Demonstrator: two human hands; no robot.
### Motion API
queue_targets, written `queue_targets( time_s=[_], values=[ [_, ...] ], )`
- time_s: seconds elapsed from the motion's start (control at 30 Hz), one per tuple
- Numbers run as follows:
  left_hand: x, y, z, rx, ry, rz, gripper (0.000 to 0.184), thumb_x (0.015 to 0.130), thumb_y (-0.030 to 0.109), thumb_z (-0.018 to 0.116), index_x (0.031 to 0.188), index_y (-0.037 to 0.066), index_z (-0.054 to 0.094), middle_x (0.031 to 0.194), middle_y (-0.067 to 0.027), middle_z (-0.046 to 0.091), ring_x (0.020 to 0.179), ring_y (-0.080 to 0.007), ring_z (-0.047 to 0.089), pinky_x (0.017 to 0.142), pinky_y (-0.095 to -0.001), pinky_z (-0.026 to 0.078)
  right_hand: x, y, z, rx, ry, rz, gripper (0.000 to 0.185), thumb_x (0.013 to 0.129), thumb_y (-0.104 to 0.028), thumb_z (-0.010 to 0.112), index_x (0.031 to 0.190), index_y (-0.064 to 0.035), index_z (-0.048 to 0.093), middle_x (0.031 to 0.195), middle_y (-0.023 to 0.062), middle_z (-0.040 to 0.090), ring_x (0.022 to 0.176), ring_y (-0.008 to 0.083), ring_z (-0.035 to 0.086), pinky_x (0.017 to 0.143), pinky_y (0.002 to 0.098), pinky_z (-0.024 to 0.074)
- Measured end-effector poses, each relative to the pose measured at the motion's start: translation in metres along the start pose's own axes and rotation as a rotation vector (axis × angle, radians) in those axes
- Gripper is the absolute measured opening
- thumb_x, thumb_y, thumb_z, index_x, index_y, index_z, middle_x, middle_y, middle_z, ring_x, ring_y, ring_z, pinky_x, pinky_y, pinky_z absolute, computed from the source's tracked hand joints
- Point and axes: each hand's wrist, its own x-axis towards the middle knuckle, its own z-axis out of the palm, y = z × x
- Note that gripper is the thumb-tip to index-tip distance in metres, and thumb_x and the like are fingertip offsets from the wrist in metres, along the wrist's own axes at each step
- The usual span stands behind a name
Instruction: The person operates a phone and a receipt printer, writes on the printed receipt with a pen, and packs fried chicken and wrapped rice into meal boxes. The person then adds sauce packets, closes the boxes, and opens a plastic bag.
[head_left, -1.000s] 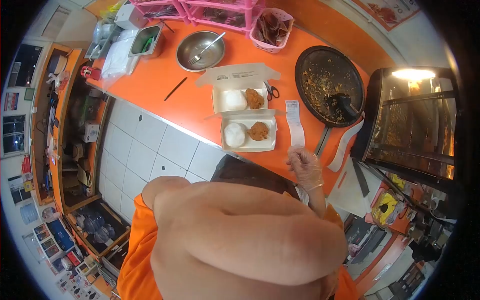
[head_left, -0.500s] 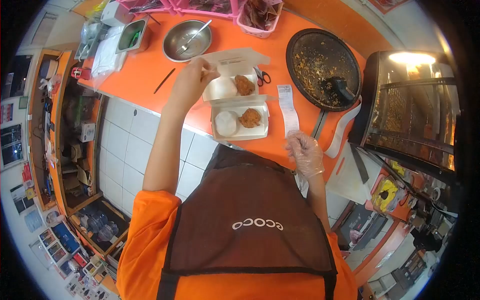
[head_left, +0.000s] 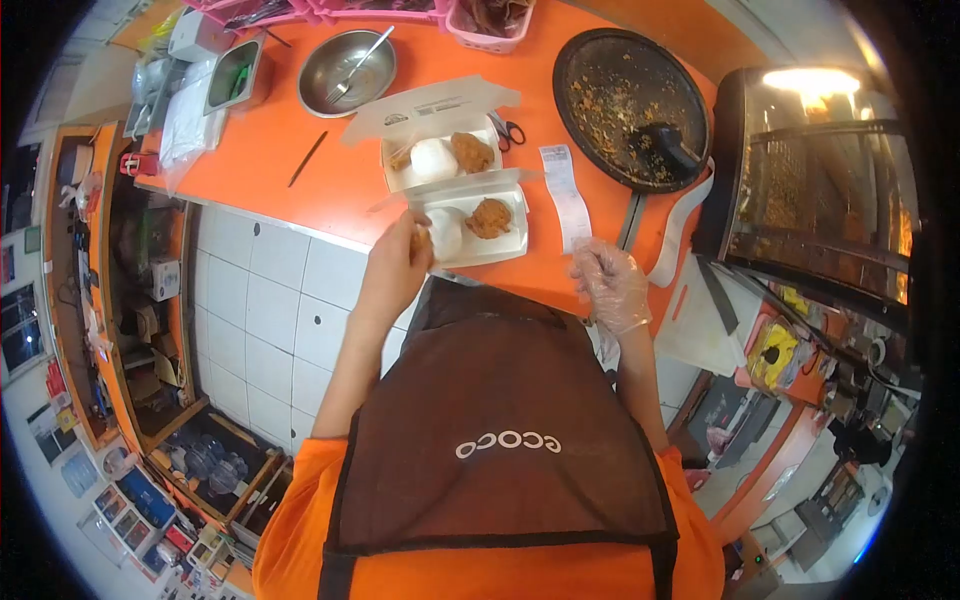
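Observation:
My bare left hand (head_left: 400, 262) is closed on a small brown fried piece (head_left: 423, 240) at the left end of the lower open box (head_left: 485, 250). That box holds white rice (head_left: 446, 232) and fried chicken (head_left: 489, 218). Behind it, the upper box (head_left: 397, 178) holds rice (head_left: 433, 159), chicken (head_left: 471, 152) and a small brown piece (head_left: 402, 158) at its left. In a clear plastic glove, my right hand (head_left: 608, 287) has curled fingers at the lower end of a printed receipt (head_left: 566, 195); what they grip is hidden.
Behind the boxes are a metal bowl (head_left: 313, 75) with a fork (head_left: 358, 67), scissors (head_left: 512, 136) and a pink basket (head_left: 488, 41). A dark round pan (head_left: 610, 90) with crumbs lies right, beside a lit display case (head_left: 820, 190). A dark stick (head_left: 307, 160) lies left.
My left hand has come from beyond my raised forearm to the upper box, then down to the lower box. A small brown piece now shows in the upper box. The view has shifted.

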Motion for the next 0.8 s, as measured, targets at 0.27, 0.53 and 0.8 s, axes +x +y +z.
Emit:
queue_targets(
  time_s=[0.27,0.53,0.8],
  values=[
    [0.026,-0.049,0.062,0.772,-0.086,-0.037,0.032,0.08,0.004,0.073,0.11,0.002,0.063,0.105,-0.0129,0.066,0.099,-0.0298,0.066,0.078,-0.0422,0.054,-0.019,-0.013,0.018,-0.013,0.068,0.078,0.012,0.101,-0.014,0.063,0.102,-0.0036,0.069,0.079,0.0013,0.066,0.069,0.0072,0.059,0.059,0.0253,0.0487],
    [0.041,-0.068,0.058,0.794,-0.001,0.199,0.029,0.079,0.013,0.077,0.105,0.006,0.068,0.104,-0.0091,0.067,0.095,-0.0266,0.066,0.076,-0.038,0.052,-0.04,0.006,0.023,0.05,0.155,0.114,0.013,0.1,-0.015,0.065,0.102,-0.0029,0.07,0.08,0.0015,0.066,0.07,0.0073,0.059,0.059,0.0245,0.0494],
    [0.038,-0.04,0.068,0.149,0.122,0.205,0.031,0.088,0.008,0.069,0.117,-0.002,0.061,0.108,-0.0227,0.066,0.095,-0.0432,0.066,0.081,-0.0527,0.054,-0.057,0.019,0.024,0.071,0.205,0.147,0.013,0.1,-0.014,0.065,0.102,-0.0023,0.069,0.081,0.0024,0.067,0.071,0.0077,0.061,0.062,0.025,0.0513]
  ],
)
